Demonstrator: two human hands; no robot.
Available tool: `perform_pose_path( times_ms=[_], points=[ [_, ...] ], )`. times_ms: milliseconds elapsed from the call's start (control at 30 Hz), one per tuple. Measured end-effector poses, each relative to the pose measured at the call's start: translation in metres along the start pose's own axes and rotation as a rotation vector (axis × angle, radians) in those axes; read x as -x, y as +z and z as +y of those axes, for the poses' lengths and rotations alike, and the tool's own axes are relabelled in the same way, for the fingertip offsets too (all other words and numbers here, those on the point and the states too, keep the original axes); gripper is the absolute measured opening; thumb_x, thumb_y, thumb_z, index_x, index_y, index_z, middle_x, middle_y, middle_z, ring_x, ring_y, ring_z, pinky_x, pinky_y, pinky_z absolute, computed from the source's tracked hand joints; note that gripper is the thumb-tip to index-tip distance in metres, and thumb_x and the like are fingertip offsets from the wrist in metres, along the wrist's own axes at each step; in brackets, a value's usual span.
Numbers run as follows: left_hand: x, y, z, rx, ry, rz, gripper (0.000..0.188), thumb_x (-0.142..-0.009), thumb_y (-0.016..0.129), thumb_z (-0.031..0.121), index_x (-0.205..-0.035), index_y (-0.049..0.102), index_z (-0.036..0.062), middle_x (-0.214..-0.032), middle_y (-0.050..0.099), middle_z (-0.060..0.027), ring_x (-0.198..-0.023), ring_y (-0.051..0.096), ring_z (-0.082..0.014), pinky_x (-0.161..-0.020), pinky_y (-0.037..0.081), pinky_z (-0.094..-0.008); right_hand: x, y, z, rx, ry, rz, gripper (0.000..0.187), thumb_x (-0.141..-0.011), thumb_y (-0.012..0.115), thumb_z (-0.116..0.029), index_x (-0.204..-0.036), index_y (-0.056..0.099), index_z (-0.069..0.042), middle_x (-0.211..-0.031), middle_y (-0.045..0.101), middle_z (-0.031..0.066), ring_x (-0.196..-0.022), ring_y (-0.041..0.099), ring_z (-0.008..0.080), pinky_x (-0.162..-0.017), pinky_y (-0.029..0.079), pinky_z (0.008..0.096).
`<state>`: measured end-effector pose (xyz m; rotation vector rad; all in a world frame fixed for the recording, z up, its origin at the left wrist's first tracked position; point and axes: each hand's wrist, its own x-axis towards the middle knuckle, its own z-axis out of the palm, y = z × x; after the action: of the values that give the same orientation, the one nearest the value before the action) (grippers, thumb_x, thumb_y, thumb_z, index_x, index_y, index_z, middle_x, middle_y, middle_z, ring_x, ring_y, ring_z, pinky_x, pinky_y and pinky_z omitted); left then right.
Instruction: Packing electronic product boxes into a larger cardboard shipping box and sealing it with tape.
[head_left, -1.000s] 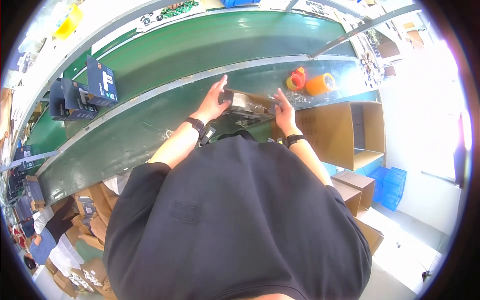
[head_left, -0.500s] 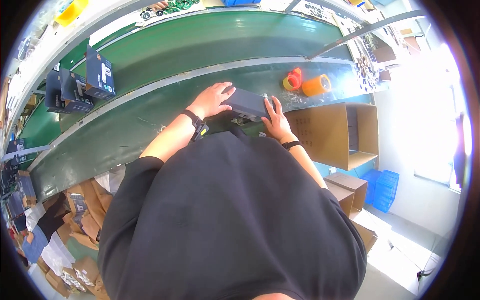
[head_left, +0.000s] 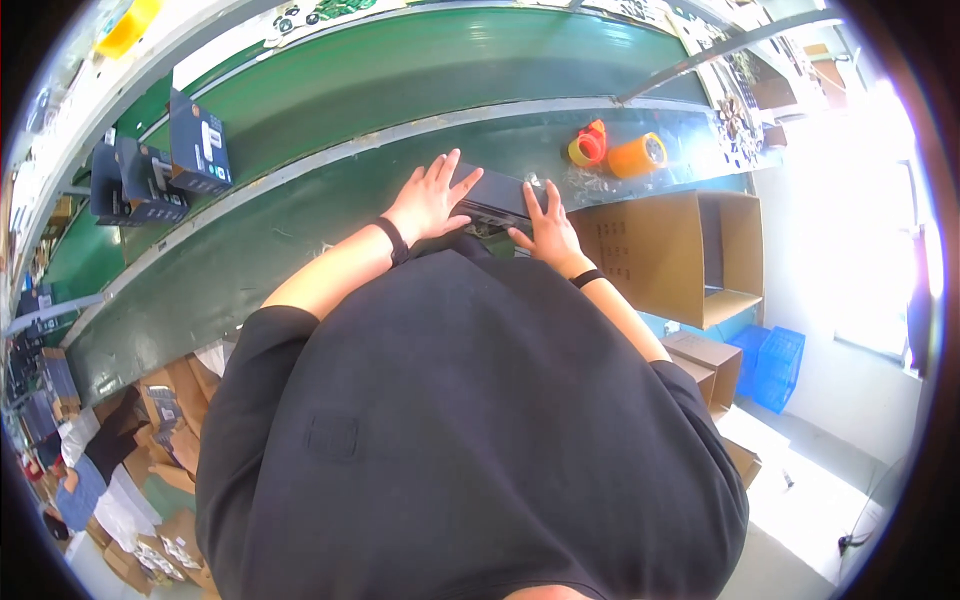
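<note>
A dark, flat rectangular box lies at the near edge of the green work surface, in front of my body. At its left end is my left hand, fingers stretched and spread, the thumb along the near side. My right hand is at the box's right end, its fingers apart and the thumb pointing inward. Both hands appear to touch the box without wrapping round it. Part of the near side is hidden by my black shirt.
A red tape dispenser and an orange tape roll stand on the right. Beyond them a large carton lies open on its side. Dark printed boxes stand at the left. Blue crates are on the floor, and a metal rail crosses behind.
My left hand has turned and its fingers have spread wider. The right thumb has come into sight at the near side. The box has tilted slightly, showing more of its near side.
</note>
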<state>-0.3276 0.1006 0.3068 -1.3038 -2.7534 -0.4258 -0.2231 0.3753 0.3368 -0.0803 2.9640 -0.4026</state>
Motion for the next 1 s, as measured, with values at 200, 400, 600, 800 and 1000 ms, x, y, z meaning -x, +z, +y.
perform_pose_path(
  times_ms=[200, 400, 600, 800, 1000],
  points=[
    [-0.012, 0.005, -0.004, 0.114, 0.152, -0.019, 0.068, -0.091, 0.074, 0.016, -0.154, 0.052, 0.0154, -0.142, 0.052, -0.0313, -0.131, 0.054, -0.0476, -0.109, 0.049, -0.0518, -0.014, 0.026, 0.004, 0.358, -0.305, 0.257, 0.078, -0.089, 0.076, -0.033, -0.159, 0.046, -0.018, -0.155, 0.043, 0.0220, -0.143, 0.043, 0.0435, -0.119, 0.034, 0.0601],
    [-0.033, -0.039, 0.018, 0.444, 0.045, 0.351, 0.065, -0.092, 0.073, 0.016, -0.153, 0.052, 0.0058, -0.143, 0.053, -0.0198, -0.130, 0.054, -0.0392, -0.108, 0.048, -0.0446, 0.019, -0.044, 0.041, -0.045, -0.235, 0.318, 0.075, -0.083, 0.079, -0.016, -0.153, 0.052, -0.011, -0.146, 0.050, 0.0214, -0.135, 0.048, 0.0416, -0.114, 0.037, 0.0555],
    [-0.016, 0.017, -0.011, 0.545, -0.256, -0.032, 0.032, -0.100, 0.062, 0.016, -0.130, 0.069, 0.0068, -0.114, 0.070, -0.0182, -0.106, 0.068, -0.0375, -0.090, 0.055, -0.0429, 0.131, -0.183, 0.164, 0.026, 0.130, 0.962, 0.084, -0.076, 0.084, -0.008, -0.150, 0.047, 0.002, -0.148, 0.052, 0.0246, -0.134, 0.051, 0.0444, -0.111, 0.044, 0.0525],
    [-0.032, 0.071, 0.033, 0.143, -0.461, -1.184, 0.048, -0.096, 0.070, 0.037, -0.135, 0.069, 0.0090, -0.131, 0.070, -0.0199, -0.122, 0.067, -0.0382, -0.104, 0.053, -0.0473, 0.235, -0.297, 0.314, -0.606, 0.815, 0.880, 0.052, -0.081, 0.084, -0.014, -0.123, 0.062, 0.005, -0.114, 0.072, 0.0127, -0.101, 0.071, 0.0201, -0.088, 0.058, 0.0349],
    [-0.077, 0.083, 0.126, 0.671, -0.418, -0.631, 0.042, -0.098, 0.067, 0.028, -0.131, 0.067, 0.0013, -0.124, 0.072, -0.0236, -0.118, 0.068, -0.0404, -0.102, 0.054, -0.0454, 0.251, -0.248, 0.453, -0.781, 1.304, 0.512, 0.072, -0.079, 0.082, -0.046, -0.122, 0.068, 0.009, -0.103, 0.075, 0.0162, -0.088, 0.076, 0.0298, -0.070, 0.062, 0.0425]
  ],
)
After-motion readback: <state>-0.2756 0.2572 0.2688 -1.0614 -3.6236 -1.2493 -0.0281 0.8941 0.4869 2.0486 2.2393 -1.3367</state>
